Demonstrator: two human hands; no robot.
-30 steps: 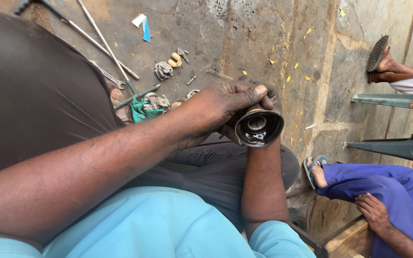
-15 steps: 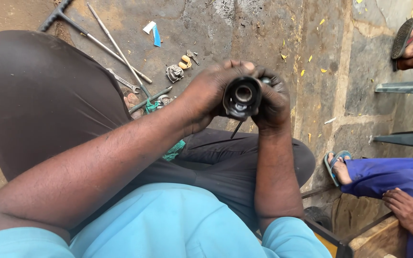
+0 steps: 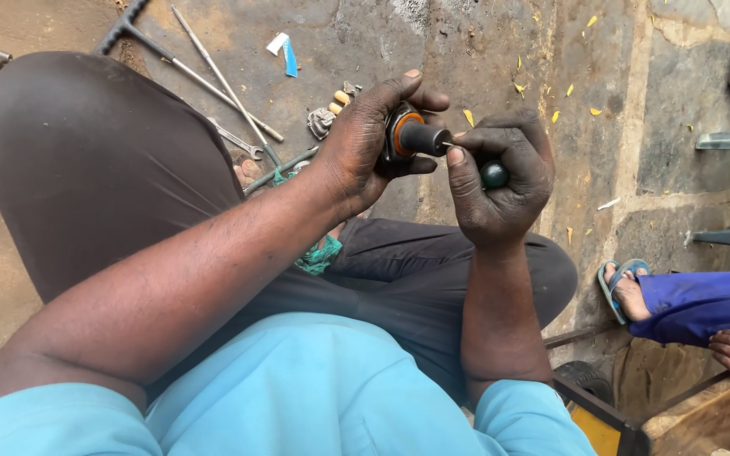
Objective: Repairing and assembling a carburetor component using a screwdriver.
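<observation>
A small round metal part with an orange ring (image 3: 405, 133) sits above the person's lap, gripped by the curled left hand (image 3: 365, 139) so its dark stub faces the right hand (image 3: 496, 181), which closes around a dark-handled tool (image 3: 493, 174), its thin tip at the stub. Wrenches (image 3: 238, 142) lie on the concrete (image 3: 466, 51) beyond.

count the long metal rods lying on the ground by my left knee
2: a T-handled rod running from the top edge toward the centre, and a thinner plain rod crossing beside it. More may be hidden behind the knee.
</observation>
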